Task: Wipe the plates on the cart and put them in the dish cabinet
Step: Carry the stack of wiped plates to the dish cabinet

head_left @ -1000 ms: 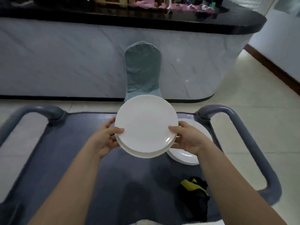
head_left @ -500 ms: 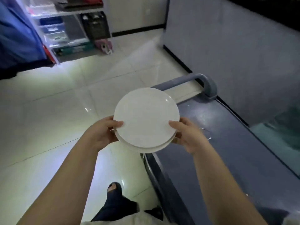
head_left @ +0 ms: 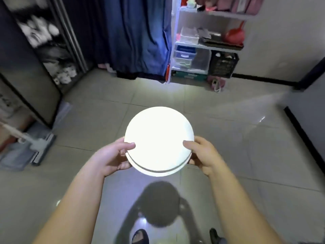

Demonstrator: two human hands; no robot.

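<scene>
A small stack of white plates (head_left: 158, 140) hangs level in front of me over the tiled floor, glaring under the light. My left hand (head_left: 112, 157) grips its left rim, thumb on top and fingers underneath. My right hand (head_left: 202, 155) grips the right rim the same way. A dark open cabinet (head_left: 40, 50) with blurred white dishes on its shelves stands at the far left. The cart is out of view.
A blue curtain (head_left: 133, 36) hangs straight ahead. A white shelf unit (head_left: 202, 48) with boxes and a black crate stands to its right. A mop head (head_left: 38, 147) lies on the floor at left. A dark-edged wall (head_left: 309, 129) runs along the right. My feet show below.
I have turned left away from the cart, which has left the view. The plates stay in both hands and now face the curtain, shelf and cabinet.
</scene>
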